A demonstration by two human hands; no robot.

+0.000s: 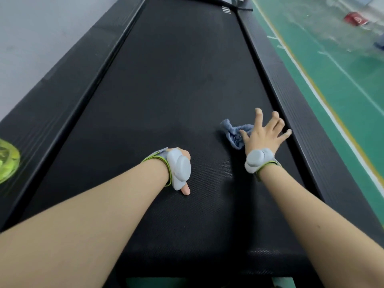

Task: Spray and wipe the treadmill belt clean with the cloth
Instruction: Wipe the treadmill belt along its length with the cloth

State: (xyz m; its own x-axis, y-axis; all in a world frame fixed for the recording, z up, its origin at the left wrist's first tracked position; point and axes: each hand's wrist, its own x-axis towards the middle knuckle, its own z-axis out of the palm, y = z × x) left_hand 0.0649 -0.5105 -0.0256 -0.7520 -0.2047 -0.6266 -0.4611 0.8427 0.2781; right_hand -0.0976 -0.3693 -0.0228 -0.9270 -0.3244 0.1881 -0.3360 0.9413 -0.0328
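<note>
— On the belt's (166, 90) right side, why is the right hand (265, 135) spread open?
— Holding nothing, to push the cloth (232, 132) by its thumb, I think. Left hand (184, 155) leans nearer for support; its fingers are hidden.

No legible word, brand or number anywhere in view.
Nearest thing to a sign: a stack of short white bars (226, 10) printed at the far end of the treadmill belt (176, 80), straight ahead of and well beyond the right hand (264, 134) spread at the cloth (234, 132), without letters. Farther off to the right of that hand, on the green floor (342, 65), a red object (355, 18) with a pale mark, too blurred to read. Between the two, white painted floor lines (276, 38), plain strokes only.
</note>
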